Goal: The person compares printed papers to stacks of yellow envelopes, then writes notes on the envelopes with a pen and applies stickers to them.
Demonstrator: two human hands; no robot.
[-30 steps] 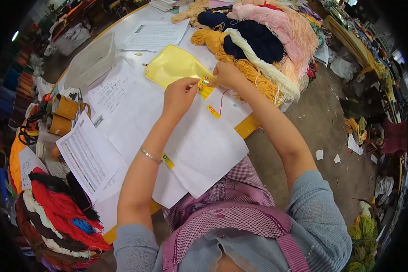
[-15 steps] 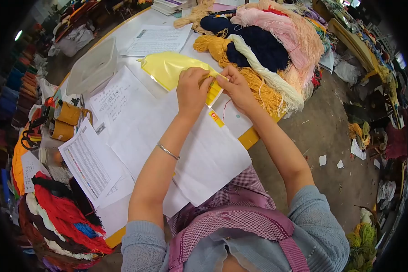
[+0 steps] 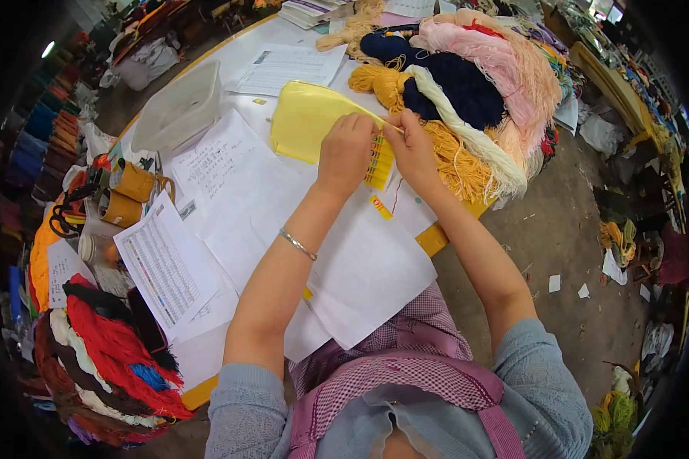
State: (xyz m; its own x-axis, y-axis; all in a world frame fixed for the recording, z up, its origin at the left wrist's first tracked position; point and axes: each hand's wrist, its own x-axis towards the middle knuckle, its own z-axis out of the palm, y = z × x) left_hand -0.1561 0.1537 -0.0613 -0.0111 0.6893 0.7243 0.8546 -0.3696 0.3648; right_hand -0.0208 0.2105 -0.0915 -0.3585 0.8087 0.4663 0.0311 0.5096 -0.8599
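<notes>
A glossy yellow sheet (image 3: 298, 122) with rows of small yellow labels (image 3: 380, 163) on its lower right part lies over the papers near the table's far middle. My left hand (image 3: 346, 153) is closed on its upper edge, fingers curled over it. Close beside it, my right hand (image 3: 413, 147) pinches the same sheet near its right corner, thumb and forefinger together. Whether a single label is between the fingertips is hidden. Just below the hands, a small yellow label with a red mark (image 3: 380, 206) sits on white paper (image 3: 367, 268).
Yarn hanks in navy (image 3: 467, 88), cream (image 3: 467, 126) and gold (image 3: 455, 164) are heaped at the right. A clear plastic box (image 3: 177, 107), printed sheets (image 3: 164, 260) and black-handled scissors (image 3: 69, 218) are at left. Red yarn (image 3: 107, 344) lies at lower left.
The yellow sheet now lies flatter and shows more of its left face, and its label rows are turned more upright. Both hands stay on its edge. The view has shifted slightly.
</notes>
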